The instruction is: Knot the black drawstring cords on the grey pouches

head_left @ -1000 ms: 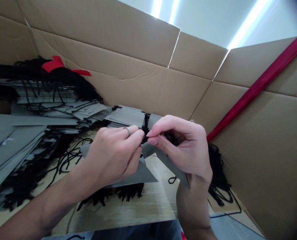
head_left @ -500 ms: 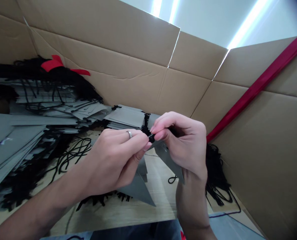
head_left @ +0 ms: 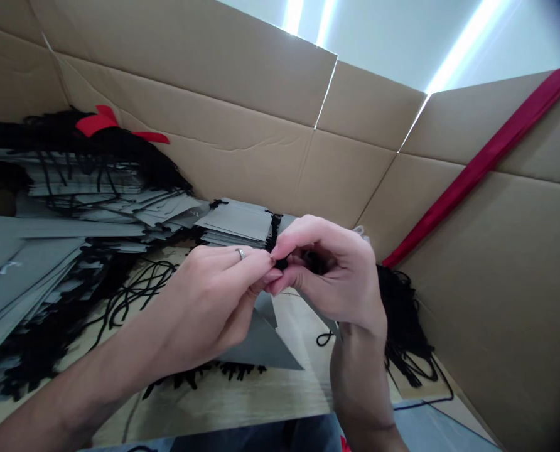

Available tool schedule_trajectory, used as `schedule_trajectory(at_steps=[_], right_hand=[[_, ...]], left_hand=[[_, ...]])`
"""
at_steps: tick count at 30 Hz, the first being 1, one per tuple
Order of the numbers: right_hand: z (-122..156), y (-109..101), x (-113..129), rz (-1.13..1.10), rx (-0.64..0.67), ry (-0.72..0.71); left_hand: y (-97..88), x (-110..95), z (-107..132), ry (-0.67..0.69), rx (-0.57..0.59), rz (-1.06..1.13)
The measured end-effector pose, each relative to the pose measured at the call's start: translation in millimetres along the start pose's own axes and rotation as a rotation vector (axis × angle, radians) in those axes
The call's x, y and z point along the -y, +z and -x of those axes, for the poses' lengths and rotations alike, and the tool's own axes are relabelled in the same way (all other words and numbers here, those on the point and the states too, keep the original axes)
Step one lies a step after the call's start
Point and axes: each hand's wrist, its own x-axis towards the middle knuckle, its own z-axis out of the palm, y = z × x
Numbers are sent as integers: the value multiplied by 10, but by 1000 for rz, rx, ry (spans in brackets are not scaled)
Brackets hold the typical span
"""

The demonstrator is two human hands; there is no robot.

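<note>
My left hand (head_left: 214, 301) and my right hand (head_left: 329, 276) meet fingertip to fingertip above the wooden table (head_left: 289, 389). Both pinch a short black cord (head_left: 281, 263) at the top of a flat grey paper bag (head_left: 261, 339), which hangs below my hands. A ring sits on a finger of my left hand. Most of the cord is hidden by my fingers.
Stacks of grey paper bags with black cords (head_left: 73, 182) lie at the left and behind my hands (head_left: 237, 223). Loose black cords (head_left: 407, 333) pile at the right. Tall cardboard walls (head_left: 242, 94) enclose the table, with a red strip (head_left: 473, 169) on the right wall.
My hands have drawn closer together and shifted slightly left. The grey bag has swung a little beneath them. My right fingers now curl further over the cord.
</note>
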Motion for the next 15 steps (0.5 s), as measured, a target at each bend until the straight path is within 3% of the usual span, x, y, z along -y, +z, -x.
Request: schedule_trajectory(at_steps=[5, 10, 15], right_hand=[[12, 42, 9, -9, -10, 49], [8, 61, 8, 11, 1, -11], [-20, 84, -10, 148, -71, -75]], left_hand=[[-19, -6, -7, -4, -16, -7], [-13, -19, -12, -23, -33, 38], [23, 0, 4, -112, -50, 61]])
